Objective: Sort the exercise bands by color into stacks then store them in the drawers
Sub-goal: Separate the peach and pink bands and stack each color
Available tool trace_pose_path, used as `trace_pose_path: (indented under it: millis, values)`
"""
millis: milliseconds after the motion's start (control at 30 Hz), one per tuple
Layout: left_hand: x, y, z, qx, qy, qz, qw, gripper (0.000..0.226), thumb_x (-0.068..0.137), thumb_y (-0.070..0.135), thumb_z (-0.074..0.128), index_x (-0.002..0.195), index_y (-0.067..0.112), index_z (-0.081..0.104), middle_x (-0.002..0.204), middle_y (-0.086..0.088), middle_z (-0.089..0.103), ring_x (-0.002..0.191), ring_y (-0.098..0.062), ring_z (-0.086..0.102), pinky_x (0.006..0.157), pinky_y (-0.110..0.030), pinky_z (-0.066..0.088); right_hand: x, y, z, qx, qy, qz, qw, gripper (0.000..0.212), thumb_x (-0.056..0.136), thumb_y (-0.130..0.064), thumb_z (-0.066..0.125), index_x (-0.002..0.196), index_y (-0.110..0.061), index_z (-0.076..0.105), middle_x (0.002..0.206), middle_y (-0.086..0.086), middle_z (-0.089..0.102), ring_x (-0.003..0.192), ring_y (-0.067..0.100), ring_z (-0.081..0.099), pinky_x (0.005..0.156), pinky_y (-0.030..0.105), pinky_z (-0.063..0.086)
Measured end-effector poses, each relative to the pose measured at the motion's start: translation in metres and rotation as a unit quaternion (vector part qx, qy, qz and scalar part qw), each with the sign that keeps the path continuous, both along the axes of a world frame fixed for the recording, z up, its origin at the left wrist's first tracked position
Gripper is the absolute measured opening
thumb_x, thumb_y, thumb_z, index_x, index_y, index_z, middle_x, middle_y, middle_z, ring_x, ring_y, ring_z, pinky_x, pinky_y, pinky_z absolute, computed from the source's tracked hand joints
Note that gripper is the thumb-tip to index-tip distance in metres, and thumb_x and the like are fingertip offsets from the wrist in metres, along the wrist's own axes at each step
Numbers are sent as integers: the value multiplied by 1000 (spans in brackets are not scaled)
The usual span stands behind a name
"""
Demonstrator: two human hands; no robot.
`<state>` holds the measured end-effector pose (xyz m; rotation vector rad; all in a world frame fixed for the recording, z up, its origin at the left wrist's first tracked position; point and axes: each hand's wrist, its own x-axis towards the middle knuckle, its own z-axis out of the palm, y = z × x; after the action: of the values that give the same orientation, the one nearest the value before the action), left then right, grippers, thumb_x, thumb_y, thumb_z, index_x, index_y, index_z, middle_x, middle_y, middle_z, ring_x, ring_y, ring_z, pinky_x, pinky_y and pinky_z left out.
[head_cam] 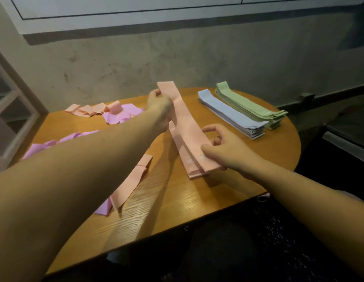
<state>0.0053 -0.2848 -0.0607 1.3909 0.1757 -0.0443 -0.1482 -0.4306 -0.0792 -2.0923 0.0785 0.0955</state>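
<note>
A peach band (184, 121) is stretched flat between both hands just above a low stack of peach bands (194, 169) in the middle of the table. My left hand (159, 105) pinches its far end, and my right hand (228, 148) pinches its near end. A blue stack (231, 113) and a green stack (248, 104) lie side by side at the right. Loose peach bands (87, 109) and purple bands (120, 116) lie at the far left. More purple bands (44, 146) and another peach band (132, 180) lie under my left forearm.
The oval wooden table (177, 208) stands against a grey concrete wall (177, 64). A white cabinet front (116, 9) hangs above. A shelf frame (10, 110) stands at the left, and dark floor lies to the right of the table.
</note>
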Motion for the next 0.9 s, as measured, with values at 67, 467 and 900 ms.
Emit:
trace_pose_path:
  millis: [67, 467, 900]
  values:
    - [10, 1, -3, 14, -1, 2, 1000, 45, 90, -7, 54, 121, 24, 49, 102, -4, 65, 93, -26, 68, 79, -48, 62, 9, 0, -2, 49, 5, 5, 999, 47, 93, -16, 66, 132, -33, 46, 85, 5, 67, 61, 19, 62, 38, 23, 42]
    - [52, 8, -55, 167, 28, -17, 985, 45, 93, 9, 59, 134, 26, 49, 108, -7, 66, 83, -21, 64, 73, -36, 56, 49, 0, -35, -24, 10, 56, 998, 20, 93, -22, 71, 112, -18, 75, 88, -4, 69, 39, -4, 52, 43, 9, 36]
    - [65, 15, -65, 255, 4, -44, 966, 50, 98, 17, 63, 144, 27, 46, 120, -1, 62, 99, -20, 66, 63, -27, 55, 40, -14, -52, -284, -133, 141, 939, 25, 93, -57, 56, 105, -39, 68, 77, -13, 63, 75, 6, 56, 64, 28, 42]
